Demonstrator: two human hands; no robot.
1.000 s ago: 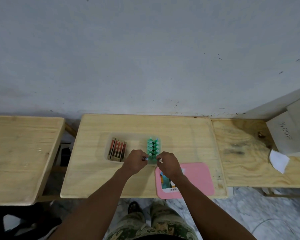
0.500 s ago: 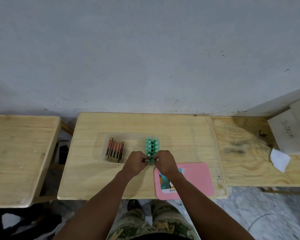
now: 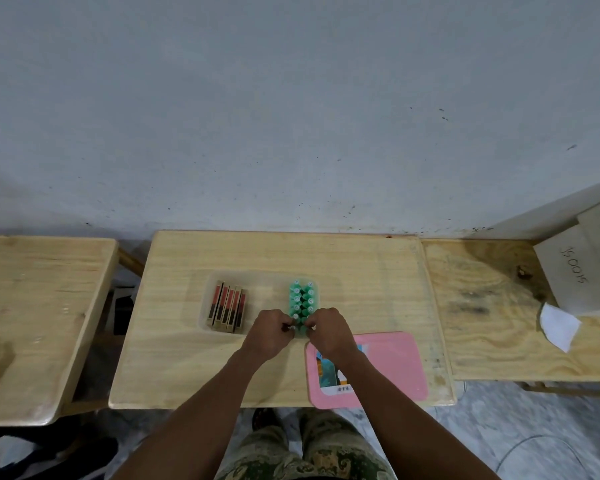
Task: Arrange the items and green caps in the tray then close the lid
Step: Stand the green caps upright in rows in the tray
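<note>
A clear plastic tray [image 3: 271, 277] lies on the middle wooden table. At its left end several flat red and brown items [image 3: 227, 306] stand in a row. At its right end green caps [image 3: 302, 299] stand upright in two rows. My left hand [image 3: 269, 332] and my right hand [image 3: 328, 329] meet at the near end of the cap rows, fingertips pinched on the nearest green caps. What lies between the fingers is mostly hidden. The pink lid [image 3: 392, 365] lies flat on the table to the right of my right wrist, with a picture label on it.
A second wooden table [image 3: 32, 313] stands to the left across a gap. A plywood table [image 3: 506, 323] adjoins on the right, with a grey cardboard box [image 3: 575, 271] and a white paper scrap [image 3: 558, 322]. A grey wall rises behind.
Both hands have closed in towards each other at the near end of the green cap rows. The tray, the lid and the red items have not shifted.
</note>
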